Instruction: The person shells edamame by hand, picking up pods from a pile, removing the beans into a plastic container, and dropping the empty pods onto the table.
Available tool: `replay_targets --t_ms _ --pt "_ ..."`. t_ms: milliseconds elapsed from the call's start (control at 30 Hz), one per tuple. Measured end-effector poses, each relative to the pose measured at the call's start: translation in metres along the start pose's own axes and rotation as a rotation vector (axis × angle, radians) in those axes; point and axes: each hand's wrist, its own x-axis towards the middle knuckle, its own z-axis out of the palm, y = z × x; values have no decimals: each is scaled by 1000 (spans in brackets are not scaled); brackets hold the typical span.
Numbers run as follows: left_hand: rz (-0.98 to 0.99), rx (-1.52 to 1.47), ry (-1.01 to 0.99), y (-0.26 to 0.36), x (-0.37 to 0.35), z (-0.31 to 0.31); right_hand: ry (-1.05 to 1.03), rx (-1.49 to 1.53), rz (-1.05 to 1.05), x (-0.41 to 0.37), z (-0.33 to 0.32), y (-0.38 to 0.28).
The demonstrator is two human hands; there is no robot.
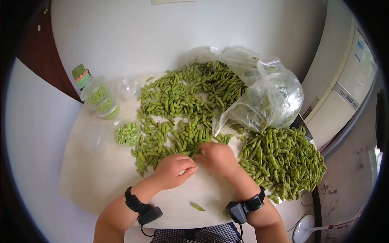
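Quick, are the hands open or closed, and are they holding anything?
Left hand: curled; can't tell if it's fully closed or holding anything.
Right hand: curled, blurred; can't tell either.

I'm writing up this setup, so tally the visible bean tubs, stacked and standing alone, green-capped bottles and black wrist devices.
Stacked bean tubs: 3
Lone bean tub: 1
Green-capped bottle: 1
Black wrist devices: 2
Total: 7

Head view: we look forward and down from above the near edge of the tabletop [97, 182], close in, wall [162, 36] showing past its far edge
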Motion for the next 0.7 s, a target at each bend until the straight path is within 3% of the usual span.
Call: replay_targets --t_ms 200,333,533,600,700 --pt "-46 49 56 -2 1 -1 32 141 -41 -1 14 2" --pt "-102 81 47 0 1 -3 -90 198 56 -1 7 0" --pt "-65 216 250 5 9 -4 -118 341 66 -2 4 -6" --pt "-9 297 200 0 7 -3 -194 454 115 -4 6 -4" --pt "-11 312 98 0 5 -6 -115 628 88 -5 14 -4"
